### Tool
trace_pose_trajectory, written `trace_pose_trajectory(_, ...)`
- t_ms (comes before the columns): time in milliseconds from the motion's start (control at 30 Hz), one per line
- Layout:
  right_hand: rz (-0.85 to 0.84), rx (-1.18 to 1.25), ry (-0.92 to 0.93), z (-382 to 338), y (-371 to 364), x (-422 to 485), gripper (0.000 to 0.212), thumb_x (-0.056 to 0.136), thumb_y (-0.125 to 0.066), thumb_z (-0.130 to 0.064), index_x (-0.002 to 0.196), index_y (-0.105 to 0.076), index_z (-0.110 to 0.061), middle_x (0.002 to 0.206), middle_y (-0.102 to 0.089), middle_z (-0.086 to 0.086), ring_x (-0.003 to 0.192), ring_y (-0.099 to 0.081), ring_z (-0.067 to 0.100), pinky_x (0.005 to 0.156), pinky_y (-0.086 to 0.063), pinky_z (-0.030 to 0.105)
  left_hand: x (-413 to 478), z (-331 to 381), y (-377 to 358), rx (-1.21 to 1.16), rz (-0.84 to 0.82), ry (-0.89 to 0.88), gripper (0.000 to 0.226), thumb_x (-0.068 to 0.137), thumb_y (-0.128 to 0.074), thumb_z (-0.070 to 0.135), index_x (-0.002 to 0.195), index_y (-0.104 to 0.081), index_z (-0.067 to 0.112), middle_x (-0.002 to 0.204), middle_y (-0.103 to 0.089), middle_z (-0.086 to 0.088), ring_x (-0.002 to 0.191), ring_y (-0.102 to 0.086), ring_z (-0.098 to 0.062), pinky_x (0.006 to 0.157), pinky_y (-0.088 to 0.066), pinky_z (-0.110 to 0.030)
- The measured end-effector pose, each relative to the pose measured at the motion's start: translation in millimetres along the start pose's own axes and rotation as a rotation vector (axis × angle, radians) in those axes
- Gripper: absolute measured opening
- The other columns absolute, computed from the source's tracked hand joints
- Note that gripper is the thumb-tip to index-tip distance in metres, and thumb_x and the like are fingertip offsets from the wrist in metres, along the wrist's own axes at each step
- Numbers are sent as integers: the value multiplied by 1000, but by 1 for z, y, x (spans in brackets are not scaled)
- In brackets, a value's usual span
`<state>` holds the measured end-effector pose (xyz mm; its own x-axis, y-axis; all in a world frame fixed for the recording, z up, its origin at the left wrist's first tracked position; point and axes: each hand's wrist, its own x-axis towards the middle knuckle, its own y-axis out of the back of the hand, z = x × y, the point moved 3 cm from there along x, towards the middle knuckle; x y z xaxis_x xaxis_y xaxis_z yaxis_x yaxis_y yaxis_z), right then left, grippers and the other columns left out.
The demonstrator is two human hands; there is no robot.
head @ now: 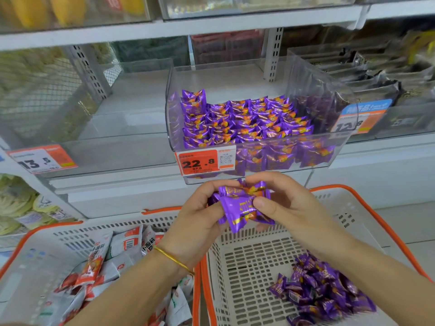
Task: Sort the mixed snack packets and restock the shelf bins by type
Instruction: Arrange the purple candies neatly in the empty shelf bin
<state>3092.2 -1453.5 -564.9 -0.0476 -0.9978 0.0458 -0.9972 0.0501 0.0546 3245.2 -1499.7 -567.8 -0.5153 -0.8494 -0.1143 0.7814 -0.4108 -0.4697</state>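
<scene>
Several purple packets [237,203] sit bunched between your hands. Your left hand [197,215] is curled round them from one side and your right hand [282,203] pinches them from the other, just below the clear bin [226,74] holding the same purple kind. Those wrappers look slippery and the bundle is uneven. Lift it carelessly and one may slide out into the white basket [254,267] below, or land crooked in the bin.
</scene>
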Motion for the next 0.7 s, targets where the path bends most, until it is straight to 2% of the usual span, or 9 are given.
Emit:
trace_pose_trajectory(133, -46, 140, 53, -25, 1, 22, 24, 72, -79, -25, 92, -65, -21, 89, -71, 3, 72, -66, 13, 61, -56, 28, 10, 39, -6, 108, -42, -50, 45, 69, -58, -11, 111, -58, 5, 100, -66, -13, 85, -65, -18, 78, -56, -32)
trace_pose_trajectory(233, -22, 197, 75, -50, 8, 57, 26, 65, -77, -10, 85, -64, -20, 80, -70, 0, 67, -61, 17, 58, -53, 28, 43, 77, -12, 326, -51, -167, 49, 86, -45, -15, 116, -48, 24, 104, -63, -4, 84, -63, -16, 75, -57, -30)
trace_pose_trajectory(300, 1, 169, 81, -64, 16, 86, 26, 64, -77, -7, 81, -64, -23, 81, -69, 0, 69, -57, 22, 63, -48, 33, 77, 99, -9, 444, -45, -226, 49, 90, -44, -14, 117, -40, 26, 99, -60, -5, 79, -59, -18, 69, -57, -27)
trace_pose_trajectory(367, 15, 148, 59, -71, 25, 117, 24, 71, -70, 0, 84, -60, -18, 77, -68, -1, 64, -60, 18, 62, -48, 31, 112, 119, -2, 644, -43, -283, 48, 88, -49, -14, 118, -41, 23, 93, -56, -7, 77, -54, -20, 72, -53, -31)
trace_pose_trajectory(433, 8, 110, 25, -71, 32, 146, 25, 77, -66, 7, 86, -57, -15, 70, -68, -4, 58, -63, 9, 52, -50, 22, 143, 134, 4, 904, -58, -325, 44, 83, -57, -14, 110, -48, 20, 96, -56, -12, 82, -52, -21, 79, -48, -38)
trace_pose_trajectory(500, -4, 43, -9, -63, 34, 171, 25, 79, -67, 7, 85, -56, -14, 68, -67, -4, 54, -62, 5, 46, -45, 17, 168, 143, 11, 1046, -53, -293, 37, 79, -62, -14, 98, -54, 17, 93, -59, -11, 77, -56, -15, 78, -49, -29)
trace_pose_trajectory(567, 1, -33, -28, -51, 31, 192, 25, 77, -70, 6, 82, -56, -14, 69, -63, 0, 50, -59, 4, 44, -43, 16, 190, 151, 14, 1130, -58, -243, 32, 77, -64, -15, 83, -55, 15, 82, -60, -3, 63, -58, 1, 69, -49, -16)
trace_pose_trajectory(600, 4, -58, -28, -45, 26, 202, 25, 76, -72, 6, 79, -56, -13, 68, -62, 1, 49, -58, 4, 45, -43, 16, 199, 154, 16, 1187, -57, -218, 33, 76, -65, -16, 76, -54, 15, 77, -59, -1, 58, -58, 3, 67, -48, -16)
trace_pose_trajectory(700, -7, -136, -1, -37, 12, 225, 25, 74, -76, 1, 76, -55, -13, 66, -64, -1, 52, -55, 7, 50, -42, 22, 223, 161, 23, 1511, -54, -193, 30, 75, -66, -11, 71, -51, 14, 70, -54, 2, 70, -54, -15, 61, -40, -19)
